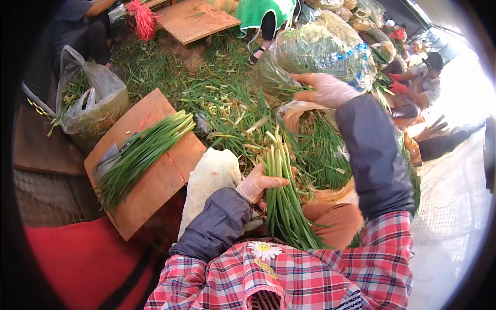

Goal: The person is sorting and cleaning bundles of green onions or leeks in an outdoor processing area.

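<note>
My left hand (262, 182), in a thin clear glove, is wrapped round a bundle of green stalks (284, 199). The pale ends point up and away from me, and the leaves hang over my lap. My right hand (328, 90), also gloved, is raised at the upper right with its fingers apart and nothing in them, slightly blurred, in front of a big plastic bag of greens (330, 51). Another bundle of stalks (147, 152) lies across a brown board (160, 181) at the left, partly over a flat metal blade (107, 159).
Loose leaves and trimmings (227, 103) cover the ground ahead. A clear bag with greens (95, 106) stands at the left, near a seated person. Another board (196, 20) and pink strings (143, 20) are at the top. More people sit at the far right.
</note>
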Motion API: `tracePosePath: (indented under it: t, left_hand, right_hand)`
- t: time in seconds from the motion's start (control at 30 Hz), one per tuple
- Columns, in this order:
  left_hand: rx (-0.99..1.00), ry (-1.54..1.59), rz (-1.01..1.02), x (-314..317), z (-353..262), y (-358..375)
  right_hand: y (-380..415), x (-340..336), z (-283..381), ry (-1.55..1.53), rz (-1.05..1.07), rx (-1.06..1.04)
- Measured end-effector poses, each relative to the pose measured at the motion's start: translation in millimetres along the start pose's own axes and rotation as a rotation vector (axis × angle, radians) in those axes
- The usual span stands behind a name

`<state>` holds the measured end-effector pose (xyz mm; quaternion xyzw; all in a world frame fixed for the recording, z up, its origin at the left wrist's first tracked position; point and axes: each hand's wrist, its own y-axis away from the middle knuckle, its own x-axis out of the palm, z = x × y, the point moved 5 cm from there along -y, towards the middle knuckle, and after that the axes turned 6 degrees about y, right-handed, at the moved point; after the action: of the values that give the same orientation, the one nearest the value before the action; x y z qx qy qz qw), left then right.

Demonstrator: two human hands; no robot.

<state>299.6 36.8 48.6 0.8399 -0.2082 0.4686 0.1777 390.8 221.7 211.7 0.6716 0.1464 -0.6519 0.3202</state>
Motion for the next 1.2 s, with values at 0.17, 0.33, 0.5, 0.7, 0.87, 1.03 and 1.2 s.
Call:
tracePosePath:
  t: [0.17,0.33,0.5,0.7,0.87,1.03,1.2]
  left_hand:
    - [-0.01,0.006,0.058,9,0,-1]
    - [0.007,0.03,0.083,7,-1,-4]
    - [0.001,-0.068,0.063,8,3,-6]
    - [0.194,-0.028,-0.19,-11,-19,-2]
    - [0.735,-0.162,0.043,-7,-171,36]
    - [1.087,-0.301,0.15,27,-264,94]
    - [1.088,-0.313,0.078,18,-263,78]
  right_hand:
    - [5,68,116,0.476,0.294,-0.82]
    - [23,101,87,-0.518,0.459,-0.358]
    - [51,114,72,-0.84,0.307,-0.217]
    - [100,161,91,-1.497,0.013,-0.086]
    - [148,231,70,-0.884,0.014,0.186]
    - [210,261,-25,-0.385,0.499,0.574]
    - [213,167,52,-1.516,0.309,0.251]
